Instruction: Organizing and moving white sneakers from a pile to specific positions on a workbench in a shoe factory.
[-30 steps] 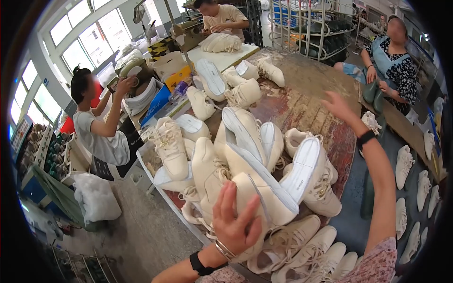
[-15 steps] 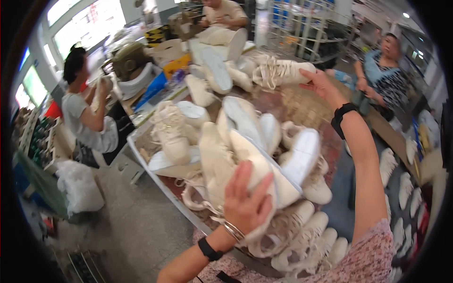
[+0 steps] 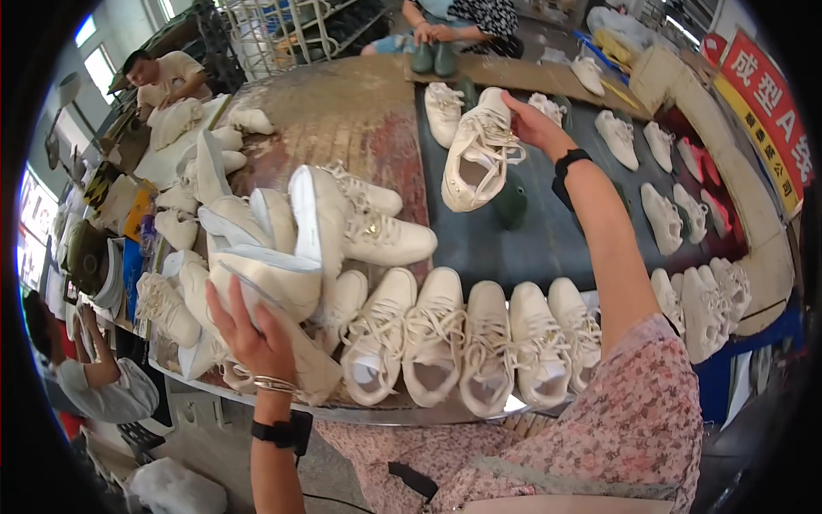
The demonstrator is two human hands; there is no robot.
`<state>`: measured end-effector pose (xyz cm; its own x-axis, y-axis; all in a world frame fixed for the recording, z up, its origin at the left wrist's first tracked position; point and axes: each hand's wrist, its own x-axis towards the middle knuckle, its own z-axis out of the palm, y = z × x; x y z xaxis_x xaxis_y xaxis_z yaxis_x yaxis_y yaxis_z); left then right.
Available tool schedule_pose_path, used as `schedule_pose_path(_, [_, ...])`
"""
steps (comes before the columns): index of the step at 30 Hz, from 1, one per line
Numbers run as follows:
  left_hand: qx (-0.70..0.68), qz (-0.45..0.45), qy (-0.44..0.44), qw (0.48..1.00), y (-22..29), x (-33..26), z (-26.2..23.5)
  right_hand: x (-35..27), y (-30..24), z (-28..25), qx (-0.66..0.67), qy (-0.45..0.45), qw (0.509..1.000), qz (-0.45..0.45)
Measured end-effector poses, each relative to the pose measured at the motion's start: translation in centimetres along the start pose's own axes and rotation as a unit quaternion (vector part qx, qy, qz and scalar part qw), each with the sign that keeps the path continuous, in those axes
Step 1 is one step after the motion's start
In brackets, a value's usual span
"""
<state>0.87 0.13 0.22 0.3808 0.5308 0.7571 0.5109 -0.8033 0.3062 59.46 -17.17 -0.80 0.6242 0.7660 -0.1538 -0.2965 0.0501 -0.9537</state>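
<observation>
My right hand [image 3: 538,124] grips a cream lace-up sneaker [image 3: 473,158] by its toe end, the opening facing me, above a dark belt [image 3: 548,248]. My left hand [image 3: 257,338] lies with fingers spread against a cream shoe [image 3: 300,347] at the near side of a heaped pile of shoes. Pale blue-white soles show on several of the heaped shoes [image 3: 312,218]. Along the near table edge stands a row of cream sneakers [image 3: 437,325], openings toward me. Just behind the held sneaker another one [image 3: 443,111] sits on the belt.
More cream shoes [image 3: 661,218] and pink ones [image 3: 712,210] lie along the belt, with a green shoe last [image 3: 512,204] among them. Across the belt a person's hands [image 3: 434,32] hold dark green lasts [image 3: 432,58]. Two people sit at the left. A worn wooden tabletop [image 3: 342,111] extends behind the pile.
The view has swung to the right. My right hand has carried the sneaker from over the tabletop to above the dark belt, turning its toe away. My left hand stays at the pile.
</observation>
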Motion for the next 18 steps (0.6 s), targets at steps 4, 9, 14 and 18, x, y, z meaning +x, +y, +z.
schedule_pose_path(4, [0.003, 0.0, -0.018, 1.0, 0.5, 0.0, -0.3, -0.8, 3.9, 1.3, -0.103, -0.013, 0.992, 0.065])
schedule_pose_path(9, [0.037, -0.003, -0.014, 0.999, 0.5, -0.5, -0.7, 3.0, 13.0, 2.9, -0.252, 0.066, 0.965, -0.016])
schedule_pose_path(14, [0.047, -0.026, -0.032, 0.998, 0.6, -0.9, -0.2, 6.6, 17.9, -2.3, -0.609, 0.124, 0.776, -0.109])
schedule_pose_path(18, [0.053, -0.039, -0.014, 0.998, 0.4, -0.5, -0.3, 4.0, 14.4, 4.7, -0.657, 0.1, 0.714, -0.217])
